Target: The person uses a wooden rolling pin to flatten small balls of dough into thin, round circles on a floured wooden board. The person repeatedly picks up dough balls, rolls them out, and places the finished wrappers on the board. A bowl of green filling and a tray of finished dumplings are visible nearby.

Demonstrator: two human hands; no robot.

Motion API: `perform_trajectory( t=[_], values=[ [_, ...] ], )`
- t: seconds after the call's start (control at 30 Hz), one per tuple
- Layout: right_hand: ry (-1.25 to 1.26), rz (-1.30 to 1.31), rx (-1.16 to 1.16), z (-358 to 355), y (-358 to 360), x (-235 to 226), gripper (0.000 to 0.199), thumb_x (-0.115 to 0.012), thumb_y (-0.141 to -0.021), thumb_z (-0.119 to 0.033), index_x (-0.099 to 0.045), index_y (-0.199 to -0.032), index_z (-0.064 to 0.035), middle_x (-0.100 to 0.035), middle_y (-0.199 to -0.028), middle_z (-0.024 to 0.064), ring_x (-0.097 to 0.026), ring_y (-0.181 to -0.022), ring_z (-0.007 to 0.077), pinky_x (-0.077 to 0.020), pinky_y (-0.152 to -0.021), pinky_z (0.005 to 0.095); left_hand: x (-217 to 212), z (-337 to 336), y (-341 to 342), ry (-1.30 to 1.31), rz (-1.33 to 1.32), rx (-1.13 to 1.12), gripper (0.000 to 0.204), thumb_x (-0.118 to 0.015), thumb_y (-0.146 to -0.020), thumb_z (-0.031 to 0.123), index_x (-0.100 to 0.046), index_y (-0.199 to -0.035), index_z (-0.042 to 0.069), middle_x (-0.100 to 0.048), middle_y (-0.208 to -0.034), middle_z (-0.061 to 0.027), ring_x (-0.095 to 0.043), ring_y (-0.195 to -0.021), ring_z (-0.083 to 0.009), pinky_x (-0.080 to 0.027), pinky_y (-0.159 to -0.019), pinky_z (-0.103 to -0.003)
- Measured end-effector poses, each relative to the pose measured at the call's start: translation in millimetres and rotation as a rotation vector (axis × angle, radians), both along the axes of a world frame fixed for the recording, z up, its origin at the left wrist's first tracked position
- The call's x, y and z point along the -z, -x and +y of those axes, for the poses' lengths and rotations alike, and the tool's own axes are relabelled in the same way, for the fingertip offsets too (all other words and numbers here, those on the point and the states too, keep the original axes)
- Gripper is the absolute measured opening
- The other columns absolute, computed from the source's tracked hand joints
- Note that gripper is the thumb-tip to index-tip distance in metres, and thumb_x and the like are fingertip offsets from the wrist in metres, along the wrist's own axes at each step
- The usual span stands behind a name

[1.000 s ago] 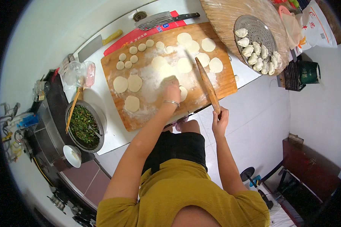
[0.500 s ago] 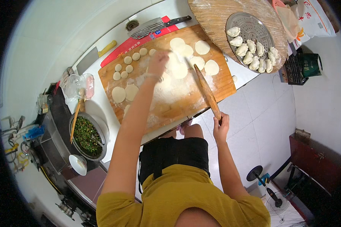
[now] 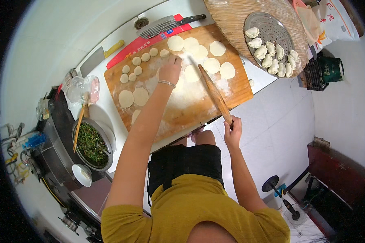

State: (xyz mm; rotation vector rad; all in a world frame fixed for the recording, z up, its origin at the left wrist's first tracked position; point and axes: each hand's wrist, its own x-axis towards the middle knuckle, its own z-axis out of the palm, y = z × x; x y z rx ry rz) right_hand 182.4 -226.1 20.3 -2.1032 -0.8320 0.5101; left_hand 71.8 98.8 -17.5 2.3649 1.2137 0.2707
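Note:
My right hand (image 3: 233, 131) grips the near end of a tapered wooden rolling pin (image 3: 215, 96), which slants over the floured wooden board (image 3: 239, 87). Over the middle of the board is my left hand (image 3: 170, 71), its fingers curled down; whatever they hold, if anything, is hidden. A small dough disc (image 3: 164, 53) lies just beyond those fingers. Several more small dough pieces (image 3: 136, 60) sit to their left. Thin rolled wrappers are spread about, one (image 3: 192, 73) between the left hand and the pin, another (image 3: 175, 43) near the far edge.
At the far right, a perforated metal tray (image 3: 267, 24) holds several dumplings (image 3: 267, 60) on a round woven mat (image 3: 227, 20). A cleaver (image 3: 160, 27) lies beyond the board, with a yellow-handled knife (image 3: 94, 60) at left. A bowl of chopped green filling (image 3: 91, 146) carries chopsticks (image 3: 80, 125).
My left hand has shifted slightly right and its fingers are more curled. One wrapper now lies nearer the far edge. The rolling pin has moved a little left.

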Motion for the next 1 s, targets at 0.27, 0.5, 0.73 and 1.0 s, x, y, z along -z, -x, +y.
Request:
perform_trajectory(
  t=[0.27,0.5,0.73,1.0],
  values=[
    [0.007,-0.167,-0.207,11,-9,8,0.029,-0.069,-0.082,-0.007,-0.06,-0.109,-0.0024,-0.06,-0.096,0.0149,-0.06,-0.084,0.0311,-0.0486,-0.072,0.0394,-9,-152,56,0.002,-0.067,0.477,0.023,-0.053,-0.09,0.016,-0.062,-0.11,0.009,-0.059,-0.113,-0.0102,-0.058,-0.104,-0.0311,-0.048,-0.084,-0.043],
    [0.071,-0.408,-0.626,31,-29,-3,0.034,-0.071,-0.08,-0.015,-0.06,-0.11,-0.0064,-0.061,-0.097,0.01,-0.058,-0.089,0.0297,-0.044,-0.078,0.0417,-27,-170,106,-0.089,-0.18,0.059,0.052,-0.059,-0.088,0.022,-0.047,-0.136,0.004,-0.041,-0.144,-0.017,-0.04,-0.133,-0.0374,-0.033,-0.108,-0.046],
    [0.238,-0.616,-0.642,83,-18,-1,0.068,-0.06,-0.087,-0.041,-0.038,-0.146,-0.0146,-0.027,-0.155,0.0151,-0.028,-0.14,0.0376,-0.0225,-0.113,0.0508,-13,-152,107,0.012,-0.041,0.103,0.076,-0.06,-0.088,0.031,-0.025,-0.151,0.006,-0.023,-0.157,-0.0155,-0.019,-0.145,-0.0357,-0.016,-0.117,-0.05],
    [0.227,-0.701,-0.485,90,-12,20,0.063,-0.051,-0.092,-0.045,-0.036,-0.148,-0.0197,-0.027,-0.156,0.0131,-0.029,-0.139,0.0399,-0.0193,-0.112,0.0597,-18,-135,94,-0.064,-0.003,0.054,0.077,-0.06,-0.087,0.035,-0.028,-0.15,0.004,-0.025,-0.156,-0.0165,-0.024,-0.143,-0.0381,-0.018,-0.117,-0.051]
  ],
)
